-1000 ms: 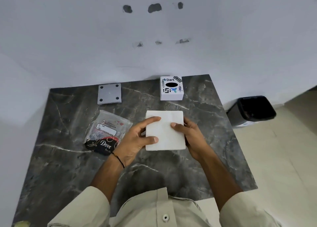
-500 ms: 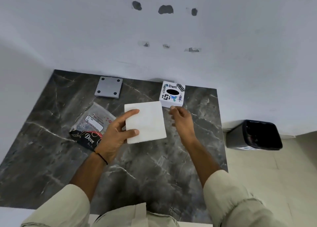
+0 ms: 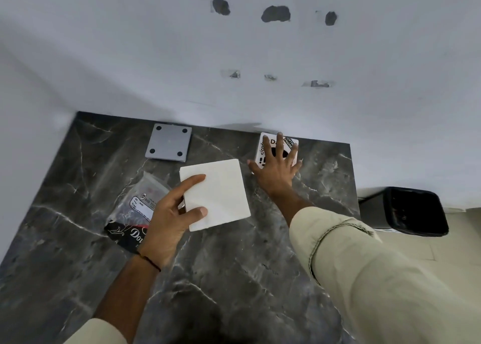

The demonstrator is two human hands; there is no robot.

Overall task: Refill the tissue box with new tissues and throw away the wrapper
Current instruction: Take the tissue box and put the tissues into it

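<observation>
My left hand [image 3: 168,221] grips a white stack of tissues [image 3: 221,190] by its left edge, holding it just above the dark marble table [image 3: 234,278]. At the back of the table stands the white tissue box [image 3: 264,148] with printed stickers. My right hand [image 3: 277,169] lies spread over its top with fingers apart, covering the oval slot. The clear plastic wrapper [image 3: 135,205] with a black printed end lies flat on the table, partly under my left hand.
A grey square plate [image 3: 169,145] with a hole at each corner lies at the back left by the wall. On the floor to the right of the table stands a black waste bin [image 3: 413,211]. White walls border the table at the back and left.
My right hand has let go of the tissue stack and reached forward onto the tissue box. My left hand alone keeps the stack. The camera has tilted and shifted.
</observation>
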